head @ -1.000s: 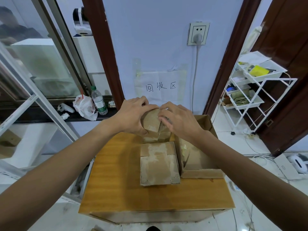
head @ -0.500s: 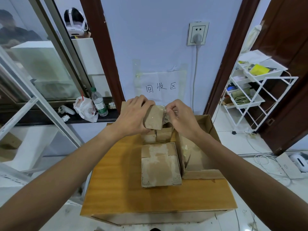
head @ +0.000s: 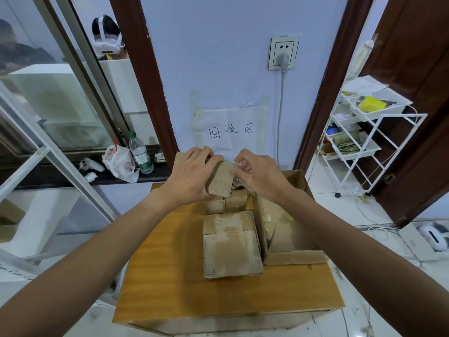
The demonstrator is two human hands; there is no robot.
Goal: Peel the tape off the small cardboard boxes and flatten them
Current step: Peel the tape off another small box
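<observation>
My left hand (head: pixel 192 177) grips a small cardboard box (head: pixel 221 182) held up above the back of the wooden table (head: pixel 167 283). My right hand (head: pixel 258 176) pinches a strip of clear tape (head: pixel 233 166) at the box's top right corner, partly lifted from the cardboard. Below them two more small boxes (head: pixel 226 204) stand side by side. A flattened box (head: pixel 230 244) with tape marks lies in the table's middle.
A large open carton (head: pixel 294 256) sits on the table's right side. A water bottle (head: pixel 141 155) and a plastic bag (head: pixel 120 164) stand on the dark sill at left. A white wire rack (head: pixel 364 142) is at right. A paper sign (head: pixel 230 131) hangs on the wall.
Both hands raised the small box off the stack and tilted it. My right hand's fingers took hold of the tape and started pulling it away from the box.
</observation>
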